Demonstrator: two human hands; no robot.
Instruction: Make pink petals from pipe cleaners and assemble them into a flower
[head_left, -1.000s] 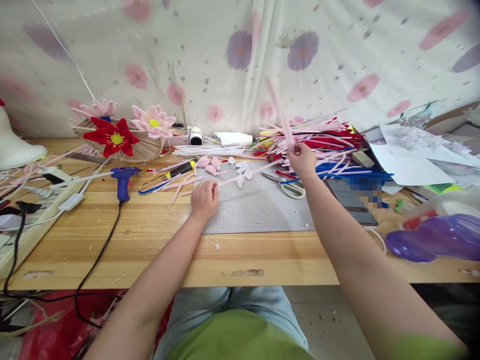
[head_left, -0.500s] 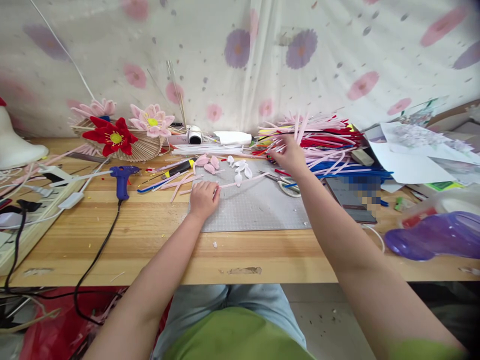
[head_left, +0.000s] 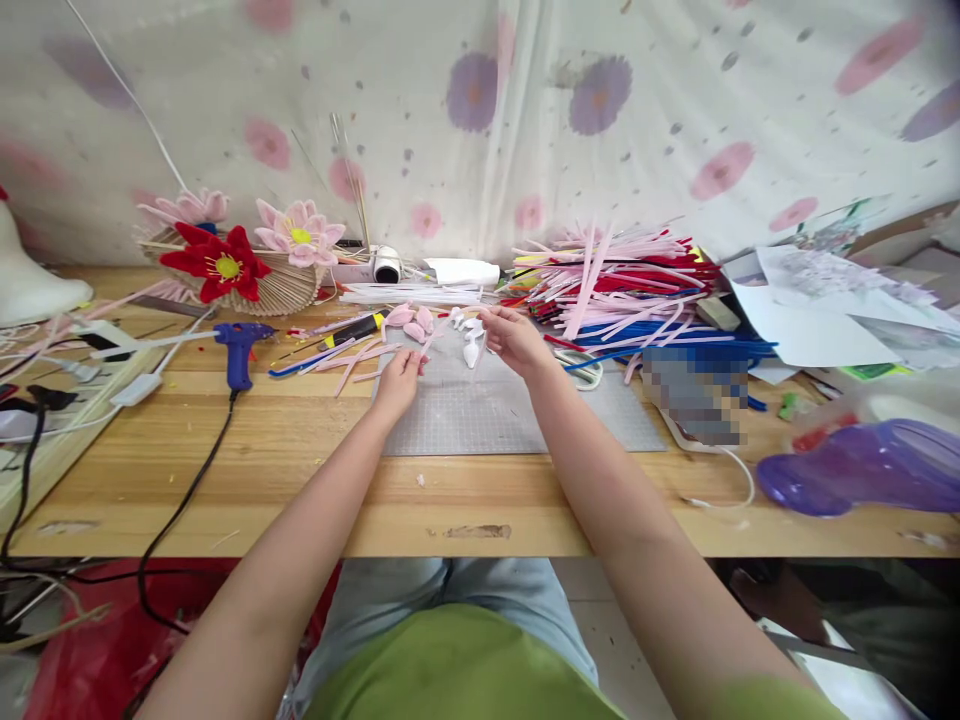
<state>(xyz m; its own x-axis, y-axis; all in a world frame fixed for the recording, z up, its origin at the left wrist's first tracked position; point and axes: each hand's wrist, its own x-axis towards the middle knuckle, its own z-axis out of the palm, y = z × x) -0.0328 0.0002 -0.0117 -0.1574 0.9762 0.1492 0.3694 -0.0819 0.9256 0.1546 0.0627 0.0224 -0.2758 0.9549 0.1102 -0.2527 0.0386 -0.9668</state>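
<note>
My left hand (head_left: pixel 400 382) is closed at the left part of the grey cutting mat (head_left: pixel 517 420), its fingers pinching a thin pink strip (head_left: pixel 435 336). To the right, my right hand (head_left: pixel 513 340) is closed too, with thumb and forefinger together above the mat; what they hold is too small to tell. White petal shapes (head_left: pixel 471 352) lie between the hands. Pink petal shapes (head_left: pixel 409 320) rest just beyond my left hand. Scissors (head_left: pixel 589 372) lie partly under a blue strip to the right of my right hand.
A blue glue gun (head_left: pixel 238 352) stands at left, its black cord running to the table edge. Fluffy flowers (head_left: pixel 227 266) sit behind it. A heap of coloured strips (head_left: pixel 622 280) fills the back right. Papers (head_left: pixel 817 310) and a purple plastic object (head_left: pixel 862 468) are far right.
My right hand has come left and nearer from the strip heap to beside the white petals. My left hand has shifted slightly, and its pink strip now points more away from me.
</note>
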